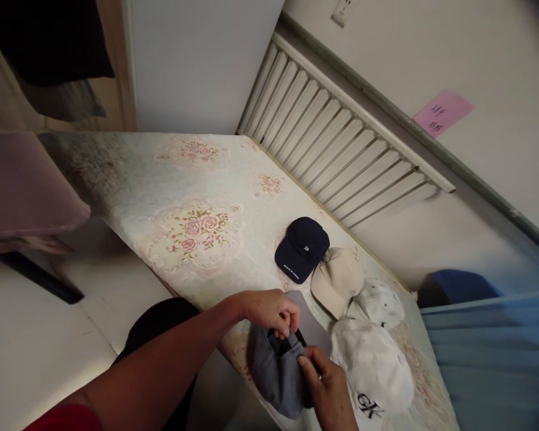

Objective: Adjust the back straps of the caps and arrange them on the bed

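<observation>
A grey baseball cap is held between my two hands near the table's front edge, its back opening and strap facing up and its lighter brim pointing away. My left hand pinches the strap area from above. Gripping the cap's rim on the right, my right hand has its thumb on the outside. Beyond the hands lie a navy cap with small white lettering, a beige cap, a pale cap and a white cap with black letters.
The caps rest on a flower-patterned tablecloth. A white radiator runs along the wall behind, under a pink note. Blue cloth hangs at the right. A pink-covered seat stands at the left.
</observation>
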A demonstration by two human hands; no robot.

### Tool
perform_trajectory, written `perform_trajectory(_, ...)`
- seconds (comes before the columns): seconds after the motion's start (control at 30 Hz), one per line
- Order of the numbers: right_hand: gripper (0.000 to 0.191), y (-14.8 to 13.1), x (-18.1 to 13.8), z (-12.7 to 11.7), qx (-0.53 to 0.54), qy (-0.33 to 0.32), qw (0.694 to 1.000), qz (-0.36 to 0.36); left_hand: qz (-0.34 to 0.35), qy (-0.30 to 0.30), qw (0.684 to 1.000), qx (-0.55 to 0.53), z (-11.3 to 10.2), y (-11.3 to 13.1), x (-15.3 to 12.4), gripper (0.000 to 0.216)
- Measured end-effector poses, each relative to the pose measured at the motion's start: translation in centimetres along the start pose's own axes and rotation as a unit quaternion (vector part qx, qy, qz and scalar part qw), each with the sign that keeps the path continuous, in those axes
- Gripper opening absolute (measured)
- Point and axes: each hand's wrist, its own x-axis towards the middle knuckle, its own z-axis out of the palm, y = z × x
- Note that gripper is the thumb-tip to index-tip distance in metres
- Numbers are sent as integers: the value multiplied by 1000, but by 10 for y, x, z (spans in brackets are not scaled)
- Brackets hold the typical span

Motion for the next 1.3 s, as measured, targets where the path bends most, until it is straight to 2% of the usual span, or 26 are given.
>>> perform_trajectory(0.17, 29, -18, 4, 2, 16, 9, 1000, -10, 23, 33, 999, 36, -1, 1, -1, 18)
perform_trajectory(0.3, 33, -15, 2, -9, 37, -5, 999, 3, 53, 55, 996, 36, -5, 6, -2, 11)
perform_trajectory(0.43, 34, -3, -4, -25, 63, -7, 998, 0, 58, 32, 998, 17, -8, 9, -2, 9)
perform_trajectory(0.63, 35, 8, -14, -35, 98, -3, 995, 5, 63, 16, 995, 77, -12, 2, 3, 11)
perform_trajectory(0.77, 33, 7, -22, -38, 97, 11, 995, 25, 74, 1, 996, 46, -14, -6, 9, 13)
perform_trajectory(0.93, 32, 10, -26, -39, 96, -5, 994, 47, 74, 23, 997, -20, -12, -4, 11, 14)
perform_trajectory(1.2, 32, 0, -24, -32, 91, -36, 993, 61, 69, 32, 997, -34, -4, 2, 9, 13)
perform_trajectory(1.3, 33, 2, -24, -32, 78, -27, 995, 64, 63, 21, 997, -32, -5, 1, 9, 13)
